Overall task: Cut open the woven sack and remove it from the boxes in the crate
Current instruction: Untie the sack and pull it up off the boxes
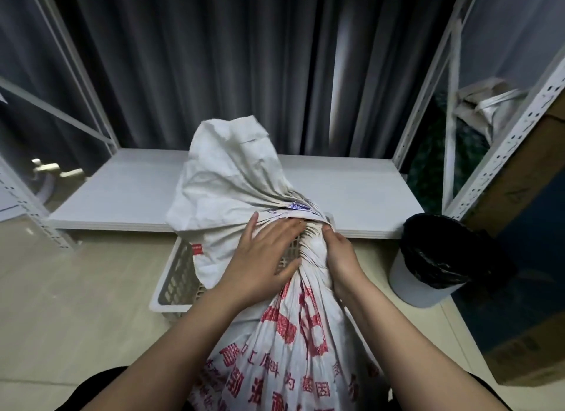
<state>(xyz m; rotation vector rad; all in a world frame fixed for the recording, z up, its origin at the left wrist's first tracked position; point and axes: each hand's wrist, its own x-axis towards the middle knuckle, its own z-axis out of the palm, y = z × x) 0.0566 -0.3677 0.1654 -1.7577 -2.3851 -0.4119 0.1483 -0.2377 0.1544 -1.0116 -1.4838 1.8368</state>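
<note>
The woven sack (pixel 232 178) is a crinkled white plastic weave, bunched into tight radiating pleats at a gathered waist near the centre of the view; its near half, printed with blocky red characters, runs down toward 6 o'clock between the person's forearms, while the plain far half billows up toward 12 o'clock in soft, rumpled folds. It lies over a pale plastic crate (pixel 177 276) with lattice walls, whose left side shows at about 8 o'clock of the gathered waist; no boxes can be seen under the cloth. The left hand (pixel 260 257) lies flat on the sack with fingers straight and spread, pressing the fabric over the crate. The right hand (pixel 339 257), just beside it at 3 o'clock, has its fingers curled into the pleated neck, gripping a fistful of cloth. Behind stands a smooth white shelf board (pixel 122 190) on perforated metal uprights before a dark pleated curtain (pixel 183 59). At 3 o'clock sits a round grey bin (pixel 415 288) lined with glossy black film.
</note>
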